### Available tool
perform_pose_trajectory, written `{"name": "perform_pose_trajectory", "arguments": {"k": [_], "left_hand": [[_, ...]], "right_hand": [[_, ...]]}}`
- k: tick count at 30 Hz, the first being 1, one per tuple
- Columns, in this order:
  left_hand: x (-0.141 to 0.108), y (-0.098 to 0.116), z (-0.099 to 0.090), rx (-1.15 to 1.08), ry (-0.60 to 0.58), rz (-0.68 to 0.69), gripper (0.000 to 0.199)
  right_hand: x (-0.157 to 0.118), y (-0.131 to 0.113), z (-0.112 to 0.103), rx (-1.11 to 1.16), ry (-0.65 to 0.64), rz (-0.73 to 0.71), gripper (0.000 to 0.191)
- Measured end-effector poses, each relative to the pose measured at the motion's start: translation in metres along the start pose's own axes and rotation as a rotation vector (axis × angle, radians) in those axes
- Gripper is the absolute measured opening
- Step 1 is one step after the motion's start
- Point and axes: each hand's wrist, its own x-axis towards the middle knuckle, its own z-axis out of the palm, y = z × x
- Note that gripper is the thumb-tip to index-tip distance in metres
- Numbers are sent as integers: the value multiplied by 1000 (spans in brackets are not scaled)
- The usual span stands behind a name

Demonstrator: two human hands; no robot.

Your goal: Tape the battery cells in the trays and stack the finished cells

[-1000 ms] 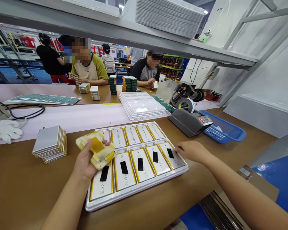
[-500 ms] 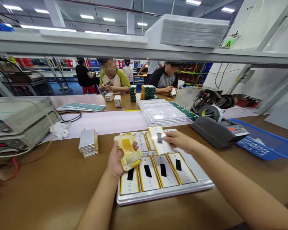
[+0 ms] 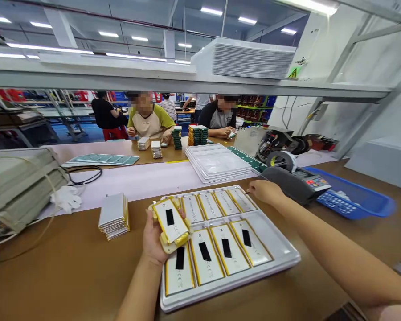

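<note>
My left hand (image 3: 153, 238) is closed around a cream-yellow plastic holder (image 3: 169, 247). On top of the holder lies a white flat battery (image 3: 170, 220) with yellow edges and a strip of black tape. My right hand (image 3: 265, 191) is pinched beside the front end of the tape dispenser (image 3: 284, 180), and a small dark piece of tape (image 3: 247, 192) sticks out at its fingertips. Below, a white plastic tray (image 3: 284, 254) carries two rows of batteries. Front-row batteries (image 3: 205, 254) bear black tape; the back-row batteries (image 3: 210, 206) show none.
A stack of batteries (image 3: 112, 216) stands left of the tray. Stacked white trays (image 3: 217, 162) sit behind it. At right is a blue basket (image 3: 357, 196); at left, grey instruments (image 3: 23, 187) and a white glove (image 3: 66, 199). Two people work across the table under a shelf (image 3: 120, 82).
The battery from my right hand now lies on the holder in my left hand. My right hand has moved right to the tape dispenser. The view has shifted somewhat.
</note>
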Motion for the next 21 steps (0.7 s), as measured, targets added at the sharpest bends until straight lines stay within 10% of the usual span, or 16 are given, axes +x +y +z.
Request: {"name": "perform_pose_trajectory", "arguments": {"k": [4, 21], "left_hand": [[2, 1, 1, -3, 28, -8, 63], [-4, -2, 9, -4, 17, -23, 57]], "right_hand": [[12, 38, 12, -65, -32, -65, 19], [31, 27, 29, 503, -298, -142, 39]]}}
